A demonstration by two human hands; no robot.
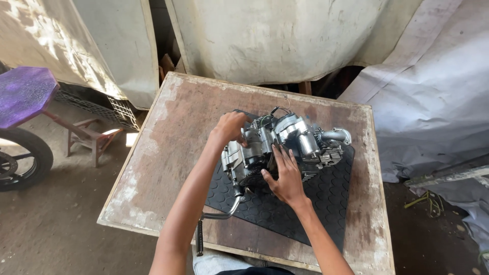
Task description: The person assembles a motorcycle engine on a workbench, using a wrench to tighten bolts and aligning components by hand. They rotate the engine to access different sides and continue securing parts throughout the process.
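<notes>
Sunlit tarpaulins and pale sheets are hanging behind a worn wooden desk standing on a dirt floor, with a purple stool and part of a motorcycle wheel sitting off to the desk's left side. On a black studded rubber mat covering the desk's right half, toward the near edge, a small silver motorcycle engine is resting, roughly at the desk's middle. Its kick-start lever is reaching down past the near edge.

The left hand is closing around a dark part at the engine's upper left, fingers curled over it; whether it is gripping a tool or a piece of the engine cannot be told. The right hand is lying open, fingers spread flat against the engine's near side, steadying it.

Judging by this, the work is looking early: the engine is appearing fully assembled, covers and cylinder in place, and no loose parts or tools are lying on the desk.
</notes>
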